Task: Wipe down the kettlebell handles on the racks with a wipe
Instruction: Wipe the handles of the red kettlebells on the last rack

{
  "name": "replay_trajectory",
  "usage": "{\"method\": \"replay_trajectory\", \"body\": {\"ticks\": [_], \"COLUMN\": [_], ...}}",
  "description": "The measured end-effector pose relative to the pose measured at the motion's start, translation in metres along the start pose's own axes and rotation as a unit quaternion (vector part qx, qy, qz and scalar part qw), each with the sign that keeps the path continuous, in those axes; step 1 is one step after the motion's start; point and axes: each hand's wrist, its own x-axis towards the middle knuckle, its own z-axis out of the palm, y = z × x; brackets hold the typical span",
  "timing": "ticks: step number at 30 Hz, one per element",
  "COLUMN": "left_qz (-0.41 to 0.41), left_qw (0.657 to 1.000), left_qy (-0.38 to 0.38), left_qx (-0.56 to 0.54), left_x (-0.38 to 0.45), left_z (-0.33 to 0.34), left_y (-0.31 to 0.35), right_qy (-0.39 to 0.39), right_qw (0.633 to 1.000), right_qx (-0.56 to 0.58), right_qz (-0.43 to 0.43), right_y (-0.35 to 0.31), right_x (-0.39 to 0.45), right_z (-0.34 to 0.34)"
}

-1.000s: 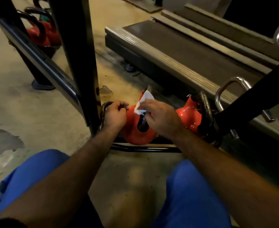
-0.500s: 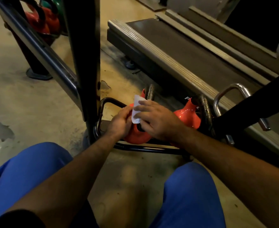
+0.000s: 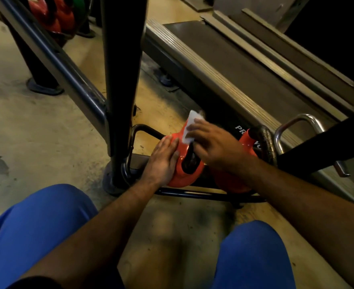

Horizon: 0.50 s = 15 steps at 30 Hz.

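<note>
An orange kettlebell (image 3: 184,176) sits on the lowest tier of a black rack (image 3: 192,193), close to the floor. My left hand (image 3: 163,161) rests flat against its left side with straight fingers. My right hand (image 3: 215,144) presses a white wipe (image 3: 189,128) onto the kettlebell's handle, which my hand and the wipe mostly hide. A second orange kettlebell (image 3: 247,140) with a dark worn handle (image 3: 265,140) stands just to the right.
A black rack upright (image 3: 121,80) rises just left of my hands. A treadmill deck (image 3: 234,65) runs behind the rack. Red and green kettlebells (image 3: 53,15) sit on another rack at top left. A chrome handle (image 3: 297,122) stands at right. My blue-clad knees fill the bottom.
My left hand let go of the rack's loop bar and moved right onto the kettlebell's side. My right hand carried the wipe up along the handle.
</note>
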Motion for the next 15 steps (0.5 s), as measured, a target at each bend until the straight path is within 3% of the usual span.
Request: {"method": "replay_trajectory", "body": {"ticks": [5,7,9,13,15], "left_qz": [0.0,0.0,0.0,0.0,0.004], "left_qw": [1.0,1.0,1.0,1.0,1.0], "left_qy": [0.001,0.004,0.009,0.006,0.012], "left_qx": [0.009,0.009,0.011,0.012,0.014], "left_x": [-0.001,-0.001,-0.002,-0.003,-0.002], "left_z": [0.002,0.0,0.0,0.001,0.002], "left_y": [-0.001,0.002,0.003,0.001,0.0], "right_qy": [-0.083,-0.033,-0.029,-0.088,-0.106], "right_qw": [0.983,0.991,0.997,0.983,0.984], "right_qx": [-0.064,-0.069,-0.057,-0.089,-0.094], "right_qz": [-0.148,-0.11,-0.045,-0.134,-0.111], "right_y": [-0.018,-0.002,0.002,-0.009,0.003], "right_x": [-0.021,-0.003,0.004,-0.02,-0.009], "right_z": [0.011,0.0,-0.005,0.012,0.003]}}
